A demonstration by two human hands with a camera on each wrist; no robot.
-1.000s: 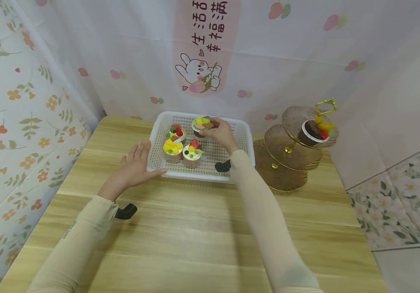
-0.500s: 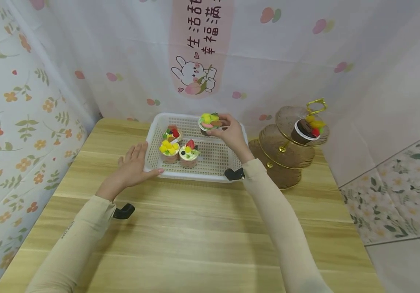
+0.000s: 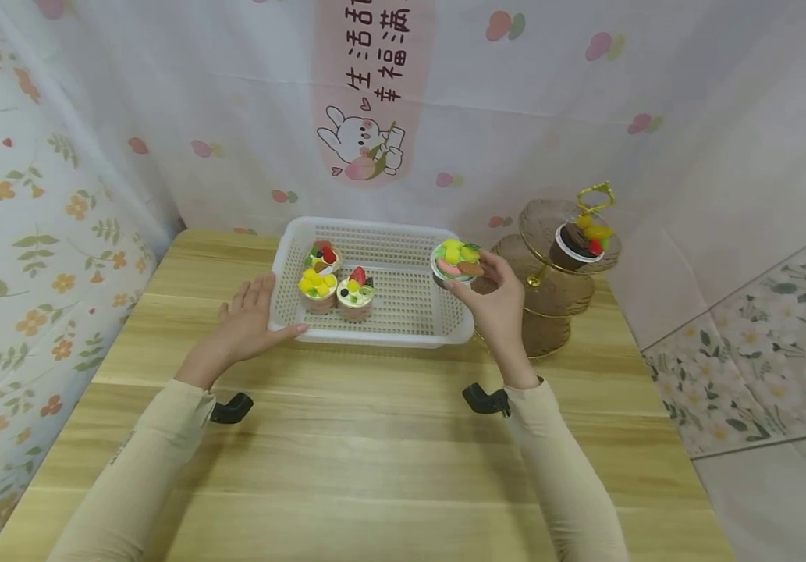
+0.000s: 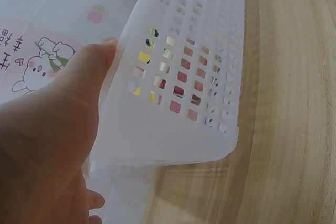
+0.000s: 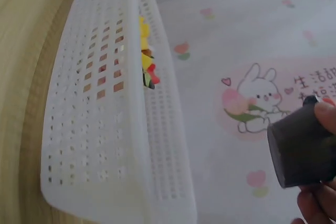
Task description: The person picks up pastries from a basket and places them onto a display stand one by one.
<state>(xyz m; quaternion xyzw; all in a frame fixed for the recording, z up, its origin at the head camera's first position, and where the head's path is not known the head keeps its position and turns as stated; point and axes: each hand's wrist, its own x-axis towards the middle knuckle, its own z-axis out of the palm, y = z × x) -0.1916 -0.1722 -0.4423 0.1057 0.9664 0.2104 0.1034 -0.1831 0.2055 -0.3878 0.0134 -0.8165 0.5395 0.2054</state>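
My right hand grips a fruit-topped cupcake by its side, above the right end of a white perforated basket. The right wrist view shows its dark cup tilted, thumb and fingers around it. At the basket's left front corner rests my left hand, its fingers straight and spread along the end. Seen from the left wrist, the thumb lies on the basket rim. Inside the basket, at the left, stand a yellow-topped dessert cup, a strawberry-topped one and a berry-topped one.
To the right of the basket stands a tiered amber stand with gold trim and a handle on top. A chocolate cupcake with fruit sits on its upper tier. The wooden table meets a printed curtain at the back.
My right hand has lifted the fruit-topped cupcake from the back of the basket and carried it right, toward the stand. The left hand stays at the basket corner.
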